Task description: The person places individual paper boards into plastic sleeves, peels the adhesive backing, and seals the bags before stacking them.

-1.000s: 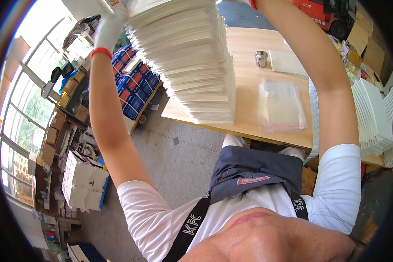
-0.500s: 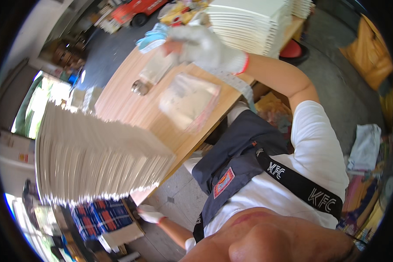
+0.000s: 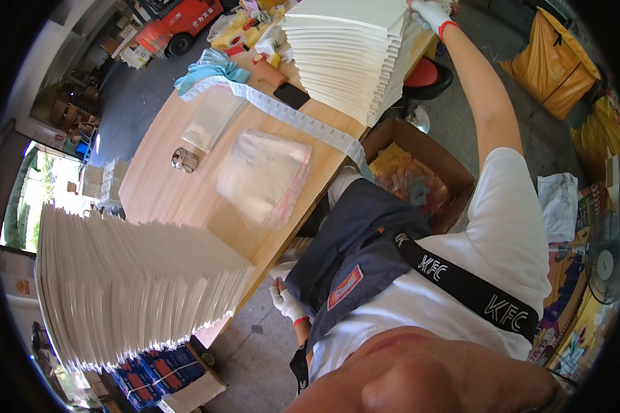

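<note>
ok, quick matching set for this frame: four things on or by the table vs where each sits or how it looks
Things:
1. right hand
2. left hand
3. metal cup
4. cardboard box

Places or states:
A. on the floor beside the table, open
B. raised to the top of the far white stack
C. low, under the table edge
D. upright on the wooden table

Pairs: 1-B, 2-C, 3-D, 4-A

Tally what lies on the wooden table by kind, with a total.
Tall stacks of white sheets: 2
Clear plastic bag piles: 2
Small metal cup: 1
Dark phone: 1
Total: 6
</note>
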{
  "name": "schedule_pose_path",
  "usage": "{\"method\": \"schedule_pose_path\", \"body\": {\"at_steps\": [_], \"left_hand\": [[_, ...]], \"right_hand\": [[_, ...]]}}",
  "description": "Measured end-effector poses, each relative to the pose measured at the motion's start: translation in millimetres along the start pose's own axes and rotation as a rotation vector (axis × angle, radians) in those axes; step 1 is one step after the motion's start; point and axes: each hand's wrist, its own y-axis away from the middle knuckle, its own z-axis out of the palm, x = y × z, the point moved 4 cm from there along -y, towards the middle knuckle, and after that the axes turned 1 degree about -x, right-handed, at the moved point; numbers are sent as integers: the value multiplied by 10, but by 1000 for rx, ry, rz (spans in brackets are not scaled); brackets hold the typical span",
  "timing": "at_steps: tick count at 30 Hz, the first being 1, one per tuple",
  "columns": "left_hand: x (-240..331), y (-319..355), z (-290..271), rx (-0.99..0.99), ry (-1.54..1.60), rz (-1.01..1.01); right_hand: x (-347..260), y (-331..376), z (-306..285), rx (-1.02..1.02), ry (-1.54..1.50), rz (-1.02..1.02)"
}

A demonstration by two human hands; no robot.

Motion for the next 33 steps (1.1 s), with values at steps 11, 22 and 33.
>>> {"method": "schedule_pose_path", "body": {"at_steps": [11, 22, 33], "left_hand": [[1447, -390, 1252, -293, -682, 687], [1552, -1286, 1882, -365, -1346, 484], [1403, -1626, 1526, -348, -1006, 687]], "right_hand": [[-748, 205, 553, -301, -505, -135], [-242, 2654, 1827, -833, -441, 262], [1357, 3964, 2691, -1009, -693, 695]]}}
